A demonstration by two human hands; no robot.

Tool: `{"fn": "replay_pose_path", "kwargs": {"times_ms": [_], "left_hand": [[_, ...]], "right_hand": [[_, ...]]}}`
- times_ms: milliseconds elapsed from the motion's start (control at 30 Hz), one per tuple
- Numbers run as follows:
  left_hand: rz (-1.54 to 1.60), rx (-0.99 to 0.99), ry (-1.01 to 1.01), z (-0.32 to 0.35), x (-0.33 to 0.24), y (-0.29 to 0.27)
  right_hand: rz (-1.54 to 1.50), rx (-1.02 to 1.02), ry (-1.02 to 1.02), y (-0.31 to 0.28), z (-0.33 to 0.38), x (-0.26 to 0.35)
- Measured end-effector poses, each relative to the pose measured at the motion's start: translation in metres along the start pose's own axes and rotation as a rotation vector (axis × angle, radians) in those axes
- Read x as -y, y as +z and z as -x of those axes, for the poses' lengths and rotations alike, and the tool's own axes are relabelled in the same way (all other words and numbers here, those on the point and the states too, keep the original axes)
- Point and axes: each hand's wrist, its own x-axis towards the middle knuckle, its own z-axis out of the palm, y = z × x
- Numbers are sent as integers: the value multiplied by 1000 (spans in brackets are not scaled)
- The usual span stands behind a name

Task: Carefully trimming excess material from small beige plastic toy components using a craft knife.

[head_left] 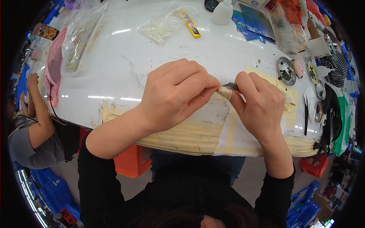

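My left hand (pixel 176 93) is closed in a pinch above the white table. Whatever lies between its thumb and forefinger is too small or hidden to make out. Close against those fingertips, my right hand (pixel 262 102) grips a short, dark metal blade-like tool (pixel 231 86) between thumb and bent forefinger. Beige tape (pixel 225 92) wraps the tip of my right thumb. The two hands meet in front of me, fingertips almost touching. Most of the tool is covered by my right fingers.
A clear bag of small pale pieces (pixel 157 32) and a yellow box cutter (pixel 191 26) lie farther back. Round metal dishes (pixel 286 71) with dark green bits stand right. A white bottle (pixel 222 13) is behind. Another person's arm (pixel 40 114) rests at left by a pink mesh bag (pixel 55 68).
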Motion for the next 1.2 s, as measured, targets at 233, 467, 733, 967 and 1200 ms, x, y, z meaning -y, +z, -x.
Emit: {"fn": "replay_pose_path", "kwargs": {"times_ms": [233,467,733,967,1200], "left_hand": [[-5,-9,15,0,1,0],[-37,4,38,0,1,-1],[91,14,-72,-2,-2,-2],[70,25,-46,-2,-1,-2],[47,29,-31,-2,-2,-2]], "right_hand": [[-25,18,6,-1,-1,0],[-9,51,4,-2,0,0],[-13,-12,-17,-1,-1,0],[-13,13,-5,-1,-1,0],[-26,17,-11,-1,-1,0]]}}
